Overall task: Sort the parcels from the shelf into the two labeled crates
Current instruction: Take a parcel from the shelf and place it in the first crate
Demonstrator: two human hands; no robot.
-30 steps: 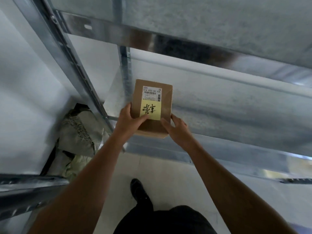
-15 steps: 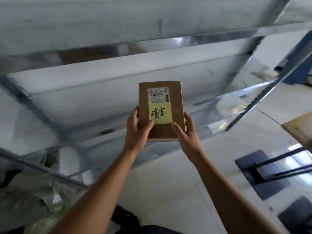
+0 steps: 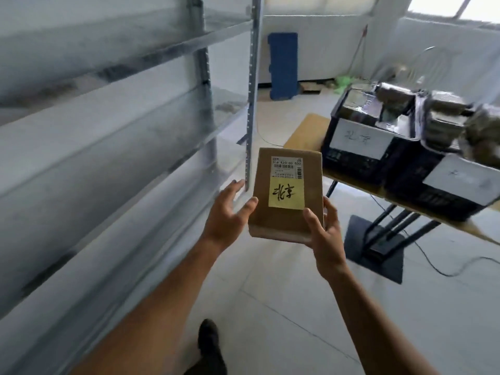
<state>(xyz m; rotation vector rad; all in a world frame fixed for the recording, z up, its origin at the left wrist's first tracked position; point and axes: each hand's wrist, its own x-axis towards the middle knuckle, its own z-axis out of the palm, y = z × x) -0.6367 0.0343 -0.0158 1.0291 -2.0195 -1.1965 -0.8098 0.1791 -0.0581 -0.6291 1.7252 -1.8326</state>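
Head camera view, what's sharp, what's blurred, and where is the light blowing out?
In the head view, the parcel and its yellow note are sharp, and the handwriting is readable. The metal shelf is streaked with motion blur. The black crates on the table are smeared too, so their white labels read poorly. The window at top right is blown out to white.

The parcel (image 3: 284, 220) carries a white printed label (image 3: 286, 167) with barcodes and a line reading roughly 516 R20-00 030; the finer print is too small to read. Below it, a yellow note (image 3: 286, 193) bears handwritten 北京. The left crate (image 3: 349, 161) has a white sheet (image 3: 359, 140) with blurred 北京. The sheet (image 3: 465, 180) on the right crate (image 3: 430, 197) is illegible.
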